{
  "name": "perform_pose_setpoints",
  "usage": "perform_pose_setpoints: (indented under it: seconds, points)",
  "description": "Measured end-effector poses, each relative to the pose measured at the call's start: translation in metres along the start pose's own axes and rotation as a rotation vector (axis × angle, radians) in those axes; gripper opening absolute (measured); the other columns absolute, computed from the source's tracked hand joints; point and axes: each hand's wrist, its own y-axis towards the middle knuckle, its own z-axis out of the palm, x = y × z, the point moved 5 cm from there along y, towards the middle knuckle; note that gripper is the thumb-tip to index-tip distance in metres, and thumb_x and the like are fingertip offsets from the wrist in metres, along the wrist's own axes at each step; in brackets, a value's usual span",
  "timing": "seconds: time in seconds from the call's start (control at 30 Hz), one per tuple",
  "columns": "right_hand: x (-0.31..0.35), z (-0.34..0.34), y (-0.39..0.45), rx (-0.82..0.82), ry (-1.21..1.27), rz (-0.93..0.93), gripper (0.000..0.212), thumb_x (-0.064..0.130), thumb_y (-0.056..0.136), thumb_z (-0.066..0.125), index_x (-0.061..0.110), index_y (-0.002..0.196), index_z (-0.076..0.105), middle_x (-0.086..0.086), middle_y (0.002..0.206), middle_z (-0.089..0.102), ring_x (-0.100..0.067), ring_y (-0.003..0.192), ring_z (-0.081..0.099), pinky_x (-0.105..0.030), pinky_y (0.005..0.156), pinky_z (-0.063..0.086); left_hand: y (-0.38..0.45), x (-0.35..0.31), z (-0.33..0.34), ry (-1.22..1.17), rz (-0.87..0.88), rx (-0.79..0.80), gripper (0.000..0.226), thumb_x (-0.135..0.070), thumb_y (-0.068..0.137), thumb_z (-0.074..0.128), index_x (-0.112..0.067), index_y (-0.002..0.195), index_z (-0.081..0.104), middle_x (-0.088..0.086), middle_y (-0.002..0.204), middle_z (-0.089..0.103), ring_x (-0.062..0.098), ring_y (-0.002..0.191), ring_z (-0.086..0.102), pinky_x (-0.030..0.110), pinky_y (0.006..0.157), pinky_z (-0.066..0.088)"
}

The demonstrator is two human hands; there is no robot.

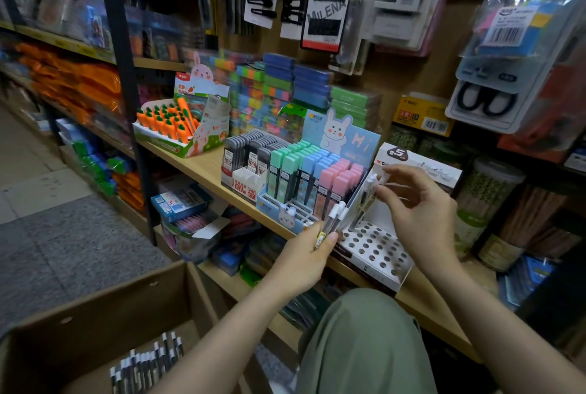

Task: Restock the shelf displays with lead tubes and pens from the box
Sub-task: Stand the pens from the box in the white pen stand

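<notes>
My left hand (pixel 304 255) grips a small bunch of white-capped pens (pixel 333 219) just in front of the shelf edge. My right hand (pixel 418 206) pinches one white-capped pen (pixel 369 191) upright over the back row of a white display stand with round holes (pixel 377 251). Another pen stands in that back row. To the left, a bunny display (pixel 285 213) holds green, blue and pink lead tubes (pixel 314 171), and a black-tube display (pixel 245 165) stands beside it. The cardboard box (pixel 104 308) at lower left holds several more pens (pixel 149 362).
The wooden shelf (pixel 203 168) also carries a carrot-eraser display (pixel 177 127) and stacked coloured boxes. Clear jars (pixel 485 194) stand right of the pen stand. Packaged goods hang above. My knee in green fabric (pixel 364 346) is below the shelf. Grey mat on the floor at left.
</notes>
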Motion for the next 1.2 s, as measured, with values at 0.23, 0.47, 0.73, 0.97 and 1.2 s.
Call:
perform_pose_setpoints:
  seconds: [0.23,0.47,0.73,0.97,1.2]
  points:
    - [0.001,0.007,0.009,0.058,-0.093,0.021,0.029,0.010,0.082,0.077,0.025,0.106,0.070,0.021,0.090,0.066,0.008,0.084,0.065,-0.004,0.074,0.048,-0.003,-0.003,0.001,0.011,-0.033,-0.011,0.026,-0.040,0.101,0.042,-0.034,0.121,0.056,-0.007,0.091,0.061,0.003,0.081,0.062,0.036,0.066,0.052]
    - [0.007,0.020,0.007,0.067,-0.316,-0.036,0.029,0.013,0.080,0.078,0.022,0.107,0.071,0.010,0.090,0.062,0.002,0.076,0.060,-0.016,0.076,0.051,-0.002,-0.005,0.002,-0.019,-0.073,-0.005,0.032,-0.039,0.101,0.044,-0.027,0.127,0.056,0.005,0.101,0.070,0.033,0.092,0.064,0.047,0.078,0.052]
    - [0.012,0.024,0.005,0.075,-0.335,-0.028,0.027,0.011,0.082,0.077,0.017,0.108,0.073,0.005,0.094,0.057,0.004,0.072,0.056,-0.010,0.075,0.046,-0.001,-0.007,-0.002,-0.192,-0.053,0.007,0.014,-0.028,0.100,0.049,-0.027,0.103,0.063,-0.016,0.066,0.066,-0.003,0.044,0.046,0.018,0.048,0.034]
    - [0.008,0.018,-0.014,0.133,-0.267,0.013,0.040,0.013,0.087,0.072,0.022,0.126,0.065,0.007,0.099,0.055,-0.008,0.082,0.061,-0.023,0.079,0.055,-0.010,-0.013,-0.003,-0.507,-0.066,0.075,0.022,-0.025,0.101,0.048,-0.016,0.117,0.060,-0.003,0.078,0.065,0.007,0.053,0.037,0.020,0.049,0.032]
    - [0.010,0.021,-0.027,0.283,0.214,0.318,0.035,0.020,0.090,0.068,0.029,0.123,0.063,0.005,0.090,0.075,0.001,0.085,0.069,-0.011,0.077,0.051,-0.018,-0.029,0.002,-0.643,-0.110,0.298,0.025,-0.015,0.102,0.045,-0.003,0.121,0.055,-0.003,0.079,0.068,0.004,0.057,0.045,0.015,0.052,0.040]
